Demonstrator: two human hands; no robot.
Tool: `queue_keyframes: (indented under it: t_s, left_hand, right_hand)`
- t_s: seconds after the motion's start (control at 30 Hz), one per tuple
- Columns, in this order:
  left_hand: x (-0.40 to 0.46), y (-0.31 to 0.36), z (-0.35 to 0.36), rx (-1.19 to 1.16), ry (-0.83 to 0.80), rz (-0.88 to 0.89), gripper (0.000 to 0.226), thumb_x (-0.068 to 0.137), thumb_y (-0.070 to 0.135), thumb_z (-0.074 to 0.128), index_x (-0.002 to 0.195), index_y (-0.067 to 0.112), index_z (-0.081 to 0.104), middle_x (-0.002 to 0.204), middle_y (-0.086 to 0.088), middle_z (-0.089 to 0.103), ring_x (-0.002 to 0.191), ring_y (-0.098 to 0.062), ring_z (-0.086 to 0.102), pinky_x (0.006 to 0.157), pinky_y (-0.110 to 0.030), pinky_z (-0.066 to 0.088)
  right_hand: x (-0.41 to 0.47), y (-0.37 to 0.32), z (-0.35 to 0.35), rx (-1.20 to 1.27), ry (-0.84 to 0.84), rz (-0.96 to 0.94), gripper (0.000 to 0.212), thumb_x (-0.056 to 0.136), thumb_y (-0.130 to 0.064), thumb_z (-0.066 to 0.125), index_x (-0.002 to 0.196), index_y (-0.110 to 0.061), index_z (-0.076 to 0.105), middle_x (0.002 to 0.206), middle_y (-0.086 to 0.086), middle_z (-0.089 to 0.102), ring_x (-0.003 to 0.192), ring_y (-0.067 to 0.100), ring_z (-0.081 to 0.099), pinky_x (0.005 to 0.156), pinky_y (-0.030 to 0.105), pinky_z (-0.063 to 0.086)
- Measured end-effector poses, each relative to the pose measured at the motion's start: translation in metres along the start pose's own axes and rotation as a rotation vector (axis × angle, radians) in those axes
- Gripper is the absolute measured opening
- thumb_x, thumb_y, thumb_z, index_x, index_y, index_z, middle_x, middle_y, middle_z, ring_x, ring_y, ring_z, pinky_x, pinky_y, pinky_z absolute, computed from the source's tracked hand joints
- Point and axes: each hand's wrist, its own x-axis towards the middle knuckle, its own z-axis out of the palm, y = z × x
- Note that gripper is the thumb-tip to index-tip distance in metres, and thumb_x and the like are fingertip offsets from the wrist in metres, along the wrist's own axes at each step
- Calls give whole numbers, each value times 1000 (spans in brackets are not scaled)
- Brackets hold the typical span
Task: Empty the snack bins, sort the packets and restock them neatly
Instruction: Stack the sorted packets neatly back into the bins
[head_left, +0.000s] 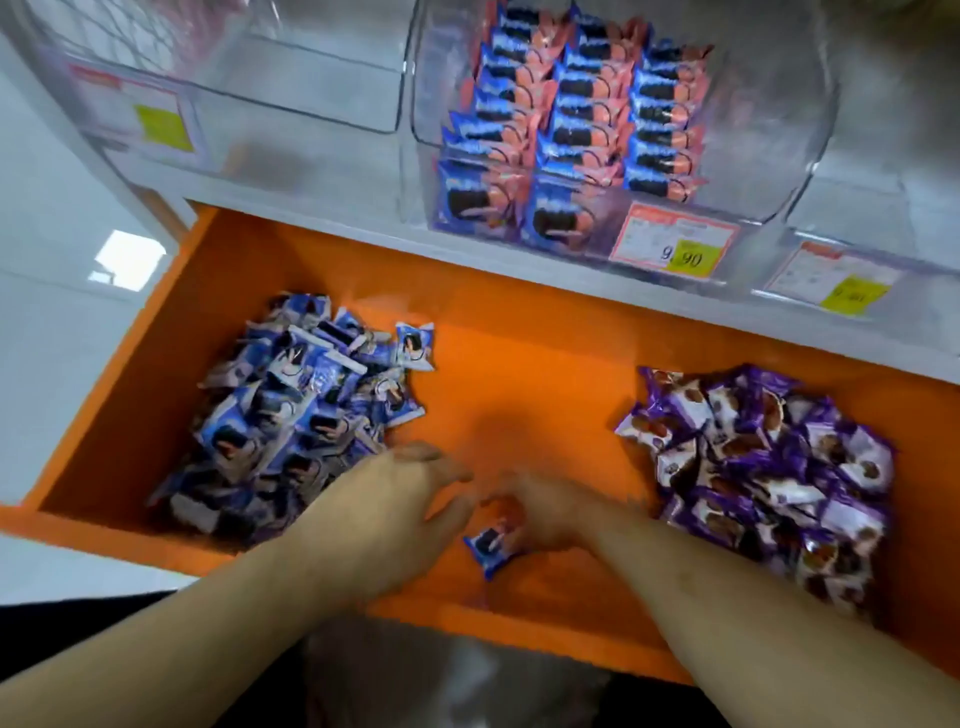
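From the head camera, a wide orange tray with raised walls (156, 332) sits below a pale grey shelf (363, 228). Toward the tray's left wall lies a loose heap of crinkled blue-and-white foil packets (291, 410), each printed with a dark sandwich biscuit; one packet of the heap lies apart at its far right corner. Against the right wall lies a second heap of glossy purple-and-white packets (763, 467) showing brown chocolate pieces. The two heaps are well apart, with bare orange floor between them.

Near the tray's front edge, between the heaps, both forearms reach in. The left hand (400, 499) hovers with its fingers spread and relaxed, holding nothing, its thumb side just beside the blue heap. The right hand (550, 514) is blurred; its fingers are curled around a small blue-and-pink biscuit packet (491, 545), whose lower end sticks out below the palm.

On the shelf stands a clear plastic bin with rounded corners (779, 156) filled with tidy upright rows of blue-and-pink biscuit packets (582, 119). Its front carries a red-and-white price label (675, 244) with a yellow-green patch reading "9.90". An unfilled clear plastic bin (291, 93) to the left and the partly visible clear bin (883, 218) to the right bear similar labels, too blurred to read.
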Motion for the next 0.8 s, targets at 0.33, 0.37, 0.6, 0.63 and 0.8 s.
queue_keyframes:
  t_s: [0.33, 0.37, 0.6, 0.63, 0.8]
  left_hand:
    - [5, 1, -1, -46, -61, -74, 37, 105, 53, 41, 130, 36, 62, 130, 17, 59, 123, -8, 57, 95, -36, 54]
    - [5, 3, -2, -53, -61, -81, 34, 105, 52, 43, 129, 36, 62, 129, 16, 59, 117, -8, 60, 92, -37, 55]
    - [20, 38, -28, -138, -29, -67, 43, 96, 57, 60, 134, 40, 50, 133, 9, 59, 106, -8, 63, 87, -30, 56]
    - [22, 48, -40, -182, -8, -41, 33, 94, 58, 62, 122, 42, 55, 120, 10, 66, 93, -4, 65, 78, -28, 56]
    - [23, 91, -98, -414, 148, 89, 23, 90, 32, 74, 103, 46, 62, 91, 13, 73, 79, -10, 68, 79, -41, 56]
  right_hand:
    - [38, 36, 64, 286, 21, 154, 35, 79, -17, 86, 101, -20, 58, 98, -4, 63, 92, 21, 62, 72, 36, 45]
    - [33, 34, 57, 343, 30, 164, 36, 79, -16, 86, 99, -20, 56, 93, -6, 64, 87, 20, 62, 71, 36, 47]
    - [-57, -4, -44, 689, 323, 124, 40, 77, -4, 88, 97, -23, 60, 86, 0, 64, 74, 16, 58, 65, 36, 50]
    - [-77, -10, -61, 735, 398, 116, 42, 76, -4, 88, 99, -23, 59, 87, 4, 67, 74, 20, 58, 66, 41, 51]
    - [-166, -37, -128, 716, 730, 151, 52, 79, -16, 89, 111, -37, 53, 98, -4, 71, 89, 15, 69, 82, 38, 60]
